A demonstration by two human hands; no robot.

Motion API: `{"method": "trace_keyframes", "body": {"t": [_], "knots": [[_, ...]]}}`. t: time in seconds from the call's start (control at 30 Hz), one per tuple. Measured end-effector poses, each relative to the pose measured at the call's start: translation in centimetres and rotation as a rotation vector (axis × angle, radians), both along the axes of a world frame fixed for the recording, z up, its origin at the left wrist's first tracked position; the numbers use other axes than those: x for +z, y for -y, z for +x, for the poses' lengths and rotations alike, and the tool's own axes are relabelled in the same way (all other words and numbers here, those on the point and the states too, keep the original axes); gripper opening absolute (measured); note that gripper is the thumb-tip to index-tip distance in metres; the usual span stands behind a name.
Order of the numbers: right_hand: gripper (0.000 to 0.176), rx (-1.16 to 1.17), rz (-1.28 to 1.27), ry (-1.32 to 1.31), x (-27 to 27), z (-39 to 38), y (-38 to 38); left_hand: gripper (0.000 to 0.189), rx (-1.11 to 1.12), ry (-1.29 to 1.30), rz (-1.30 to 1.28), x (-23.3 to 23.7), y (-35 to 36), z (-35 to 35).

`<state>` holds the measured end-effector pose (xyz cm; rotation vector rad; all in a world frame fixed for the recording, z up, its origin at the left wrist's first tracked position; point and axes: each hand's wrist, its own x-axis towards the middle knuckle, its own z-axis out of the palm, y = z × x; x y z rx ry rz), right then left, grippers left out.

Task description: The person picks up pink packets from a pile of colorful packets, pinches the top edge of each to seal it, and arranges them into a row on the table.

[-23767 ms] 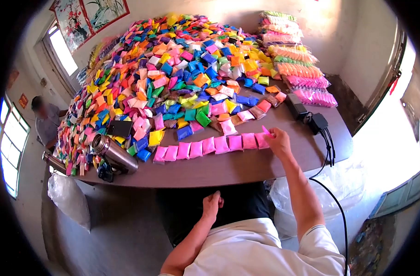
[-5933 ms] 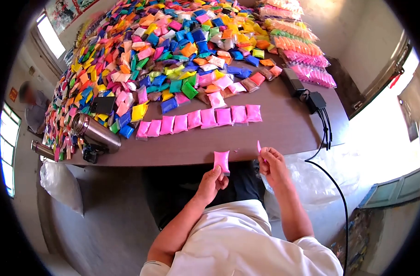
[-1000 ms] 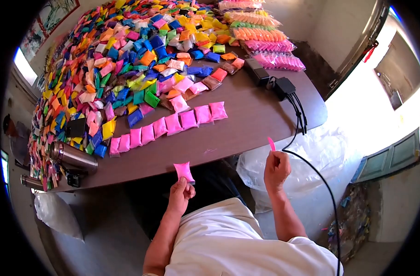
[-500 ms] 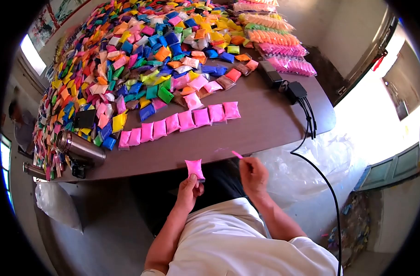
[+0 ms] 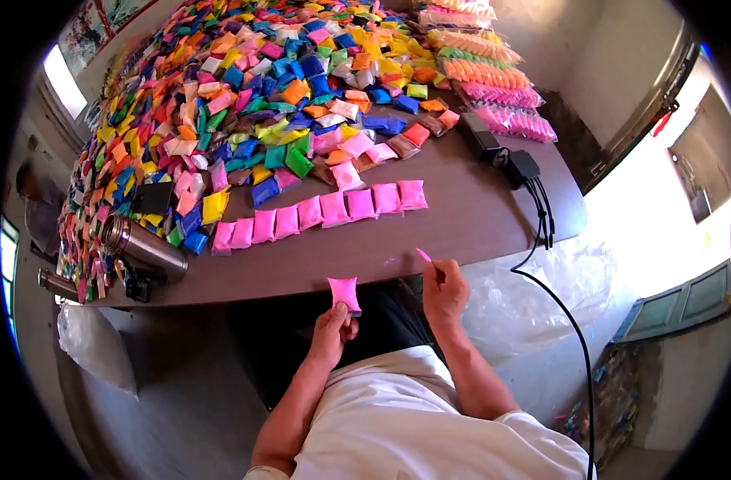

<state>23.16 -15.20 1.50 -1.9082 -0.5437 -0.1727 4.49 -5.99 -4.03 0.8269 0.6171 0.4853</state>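
My left hand (image 5: pixel 331 330) pinches the lower edge of a pink packet (image 5: pixel 345 294), held upright just off the table's front edge. To its right, my right hand (image 5: pixel 445 292) is closed on a thin pink piece (image 5: pixel 423 255) that sticks out up and left from the fingertips. What this piece is cannot be made out. On the brown table (image 5: pixel 301 268) beyond both hands lies a row of several pink packets (image 5: pixel 333 209), side by side. Another pink packet (image 5: pixel 346 176) touches the back of the row.
A large heap of coloured packets (image 5: pixel 245 96) covers the back and left. Stacked bags (image 5: pixel 501 96) stand back right, near black boxes with cables (image 5: pixel 521 166). A steel flask (image 5: pixel 145 248) lies at left. A person (image 5: pixel 37 204) is at far left.
My right hand has moved slightly up and right with the thin pink piece, which now tilts more upright. My left hand still holds the packet. The whole view has shifted a little.
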Motion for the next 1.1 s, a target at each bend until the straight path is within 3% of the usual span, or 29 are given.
{"method": "trace_keyframes", "body": {"t": [0.07,0.2,0.47,0.53,0.63,0.73,0.9,1.1], "knots": [[0.007,0.017,0.011,0.065,0.3,-1.1,0.0,0.040,0.013,-0.015,-0.021,0.2,0.1,0.3],[0.010,0.320,0.010,0.115,-0.4,-3.5,-1.6,0.040,0.012,-0.032,-0.031,0.7,0.2,0.3],[0.008,0.146,-0.087,0.140,-0.9,-1.4,-1.5,0.040,0.005,-0.042,0.018,1.1,0.2,0.0],[0.007,0.143,-0.068,0.117,-0.4,-1.5,-1.4,0.041,0.002,-0.028,0.017,0.9,0.2,0.2],[0.007,0.319,0.012,0.180,-0.2,-3.0,-1.6,0.041,0.022,-0.011,-0.008,0.5,0.2,0.3],[0.006,0.327,-0.042,0.137,-0.5,-3.6,-1.8,0.040,0.015,-0.021,0.000,0.6,0.1,0.1],[0.007,0.126,-0.051,0.132,-0.4,-1.3,-1.2,0.041,0.005,-0.041,0.023,0.7,0.1,0.0],[0.008,0.224,-0.040,0.198,-0.4,-2.5,-1.8,0.040,0.002,-0.004,0.003,0.2,0.1,0.3]]}}
